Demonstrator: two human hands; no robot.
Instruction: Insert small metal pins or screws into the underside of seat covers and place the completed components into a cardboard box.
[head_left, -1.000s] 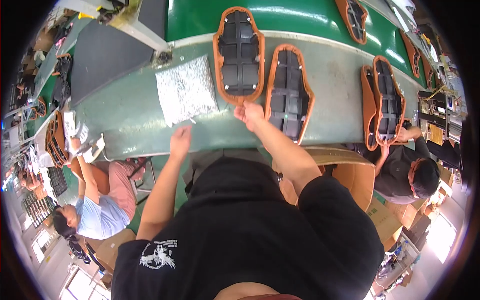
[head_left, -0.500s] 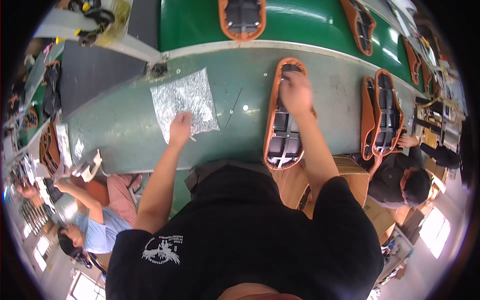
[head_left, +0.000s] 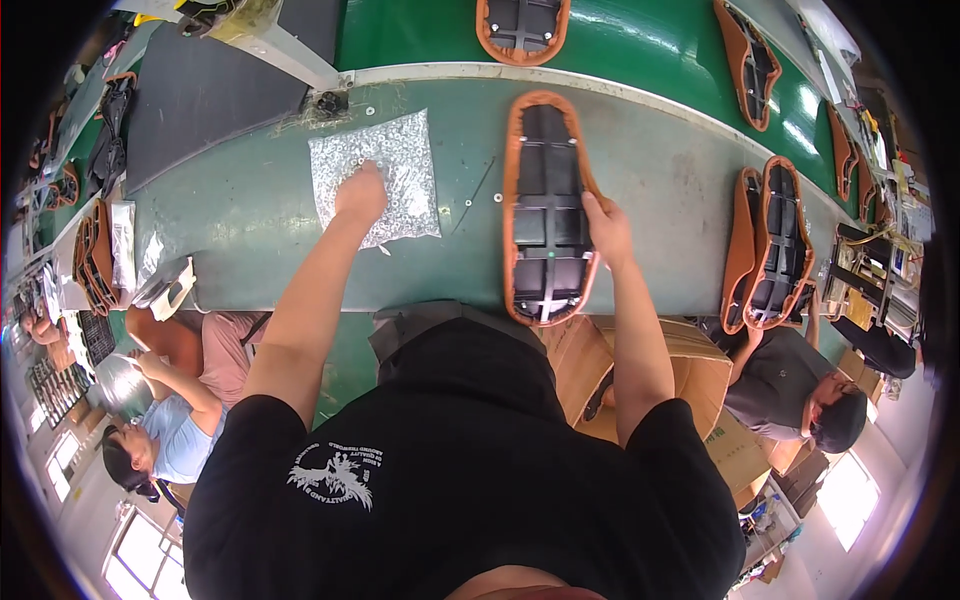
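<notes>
A long, tan-orange padded panel (head_left: 548, 215) with a black ribbed plastic inner side lies lengthwise on the green bench in front of me. My right hand (head_left: 609, 228) is closed round its right edge, thumb on the rim. To the left, a clear plastic bag (head_left: 408, 170) full of small shiny metal rings, like washers or nuts, lies flat. My left hand (head_left: 362, 190) rests on the bag with its fingers curled together; whatever they pinch is hidden. A few loose rings (head_left: 498, 198) and a thin dark rod (head_left: 478, 192) lie between bag and panel.
Two similar panels (head_left: 778, 245) stand at the bench's right, near a co-worker (head_left: 795, 385). More panels (head_left: 523, 28) lie on the green belt beyond the bench's raised edge. A metal post (head_left: 285, 50) rises at the far left. An open cardboard box (head_left: 690, 365) sits below the bench on my right.
My right hand has moved from the panel's far end down to its right edge, and the panel now sits straighter. My left hand has moved further onto the bag, fingers curled.
</notes>
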